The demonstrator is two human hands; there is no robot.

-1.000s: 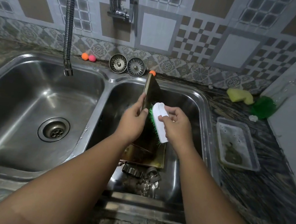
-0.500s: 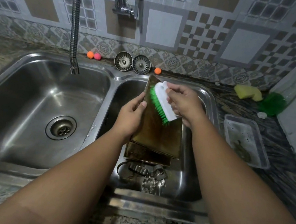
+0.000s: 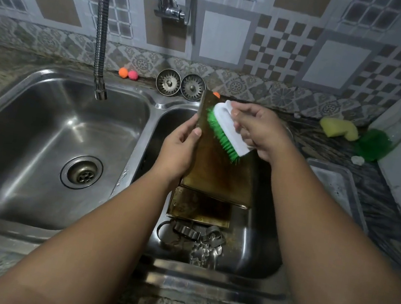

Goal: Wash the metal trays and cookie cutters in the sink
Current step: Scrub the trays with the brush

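Two hands worked on one metal tray over the right sink basin.
Head view: the left hand clamped the tilted tray's left edge; the right hand gripped a scrub brush, bristles touching its upper face. Scrubbing seemed underway; next, probably strokes downward. A second tray and cookie cutters lay below, awaiting washing.

My brush is white with green bristles; the tray I scrub is stained brown. Wall tiles show grey-and-tan checks, and orange and pink balls sit behind the steel sink.
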